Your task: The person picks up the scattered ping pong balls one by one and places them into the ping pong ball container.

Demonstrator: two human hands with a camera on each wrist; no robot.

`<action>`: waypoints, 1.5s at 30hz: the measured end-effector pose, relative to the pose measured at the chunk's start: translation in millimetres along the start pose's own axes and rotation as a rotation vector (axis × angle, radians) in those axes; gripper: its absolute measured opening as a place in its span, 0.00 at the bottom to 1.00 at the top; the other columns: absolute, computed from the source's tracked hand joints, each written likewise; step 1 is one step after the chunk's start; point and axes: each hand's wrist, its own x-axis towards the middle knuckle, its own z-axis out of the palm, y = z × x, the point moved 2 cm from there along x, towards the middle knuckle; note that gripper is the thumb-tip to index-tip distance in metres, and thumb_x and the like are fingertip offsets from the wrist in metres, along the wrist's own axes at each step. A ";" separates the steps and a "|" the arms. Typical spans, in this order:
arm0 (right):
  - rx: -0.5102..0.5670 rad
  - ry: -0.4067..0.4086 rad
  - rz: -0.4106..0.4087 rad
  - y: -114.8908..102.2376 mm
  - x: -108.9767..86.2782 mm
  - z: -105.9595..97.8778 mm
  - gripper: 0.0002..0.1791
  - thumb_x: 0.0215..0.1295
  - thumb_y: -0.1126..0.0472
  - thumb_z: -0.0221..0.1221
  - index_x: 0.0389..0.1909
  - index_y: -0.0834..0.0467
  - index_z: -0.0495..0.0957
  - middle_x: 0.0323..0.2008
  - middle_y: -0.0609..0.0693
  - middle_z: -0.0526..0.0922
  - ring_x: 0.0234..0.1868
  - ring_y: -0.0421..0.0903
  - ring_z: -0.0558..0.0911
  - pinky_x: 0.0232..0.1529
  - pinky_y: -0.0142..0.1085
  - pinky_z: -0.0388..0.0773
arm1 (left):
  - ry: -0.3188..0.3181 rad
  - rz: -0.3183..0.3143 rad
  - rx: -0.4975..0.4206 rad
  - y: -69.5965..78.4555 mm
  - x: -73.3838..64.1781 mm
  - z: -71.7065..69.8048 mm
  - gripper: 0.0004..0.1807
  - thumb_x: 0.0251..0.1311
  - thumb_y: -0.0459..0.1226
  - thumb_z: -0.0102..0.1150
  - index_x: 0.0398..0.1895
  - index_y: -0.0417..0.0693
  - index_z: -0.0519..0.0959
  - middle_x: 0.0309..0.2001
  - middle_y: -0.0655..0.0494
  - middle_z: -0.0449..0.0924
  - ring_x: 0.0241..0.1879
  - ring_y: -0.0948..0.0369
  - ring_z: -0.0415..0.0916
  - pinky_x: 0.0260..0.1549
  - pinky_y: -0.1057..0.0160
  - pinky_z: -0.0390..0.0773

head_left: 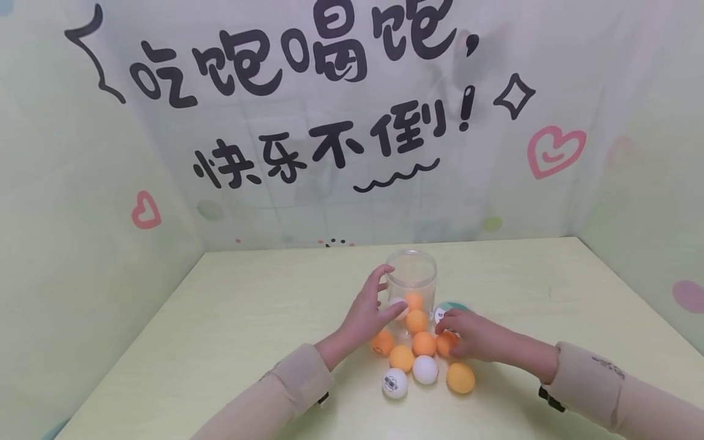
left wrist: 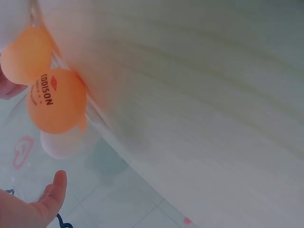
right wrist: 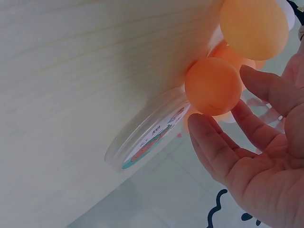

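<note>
A clear jar [head_left: 411, 278] stands upright toward the back of the table, with at least one orange and one white ping-pong ball showing through its wall. My left hand [head_left: 363, 315] holds the jar from the left, its thumb in front and a finger near the rim. In front lie several loose orange and white balls, among them a printed orange ball [left wrist: 57, 100] close to my left hand. To the right, my right hand [right wrist: 266, 137] has its thumb and fingers curled round an orange ball [right wrist: 213, 86] at the tabletop.
Right of the jar lies a round lid [right wrist: 147, 137] with a printed label, partly behind my right hand. A white ball [head_left: 395, 383] and a yellow-orange ball [head_left: 460, 377] lie nearest me. A printed backdrop [head_left: 308, 214] rises behind the table [head_left: 264, 305].
</note>
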 end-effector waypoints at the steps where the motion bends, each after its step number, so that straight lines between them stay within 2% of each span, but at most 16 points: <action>1: 0.000 -0.001 0.002 0.2 0.3 0.4 0.13 0.45 0.69 0.64 0.35 0.62 0.78 0.33 0.48 0.74 0.32 0.41 0.69 0.31 0.30 0.71 | 0.000 -0.001 0.000 -0.3 -0.1 0.0 0.36 0.57 0.41 0.60 0.65 0.56 0.54 0.69 0.53 0.52 0.61 0.50 0.65 0.53 0.48 0.70; 24: -0.011 -0.012 -0.008 1.4 3.3 3.8 0.11 0.44 0.71 0.62 0.31 0.58 0.77 0.27 0.42 0.72 0.31 0.40 0.67 0.30 0.30 0.67 | 0.000 0.022 0.001 -2.7 0.3 -1.1 0.35 0.57 0.41 0.60 0.64 0.56 0.54 0.68 0.53 0.54 0.60 0.50 0.65 0.52 0.48 0.71; 34: 0.007 -0.009 0.024 2.9 2.8 7.5 0.11 0.43 0.70 0.62 0.31 0.58 0.76 0.27 0.42 0.70 0.31 0.39 0.66 0.28 0.28 0.65 | -0.003 0.011 0.002 -1.7 -0.5 -0.6 0.35 0.56 0.41 0.60 0.64 0.57 0.54 0.68 0.53 0.53 0.61 0.50 0.65 0.53 0.47 0.70; 45: 0.004 -0.049 0.083 1.5 4.6 -1.6 0.13 0.45 0.69 0.65 0.35 0.60 0.77 0.28 0.43 0.73 0.29 0.39 0.67 0.27 0.28 0.67 | 0.001 0.018 -0.011 -1.8 -0.3 -0.3 0.35 0.57 0.40 0.60 0.64 0.55 0.54 0.68 0.52 0.53 0.61 0.49 0.64 0.53 0.46 0.70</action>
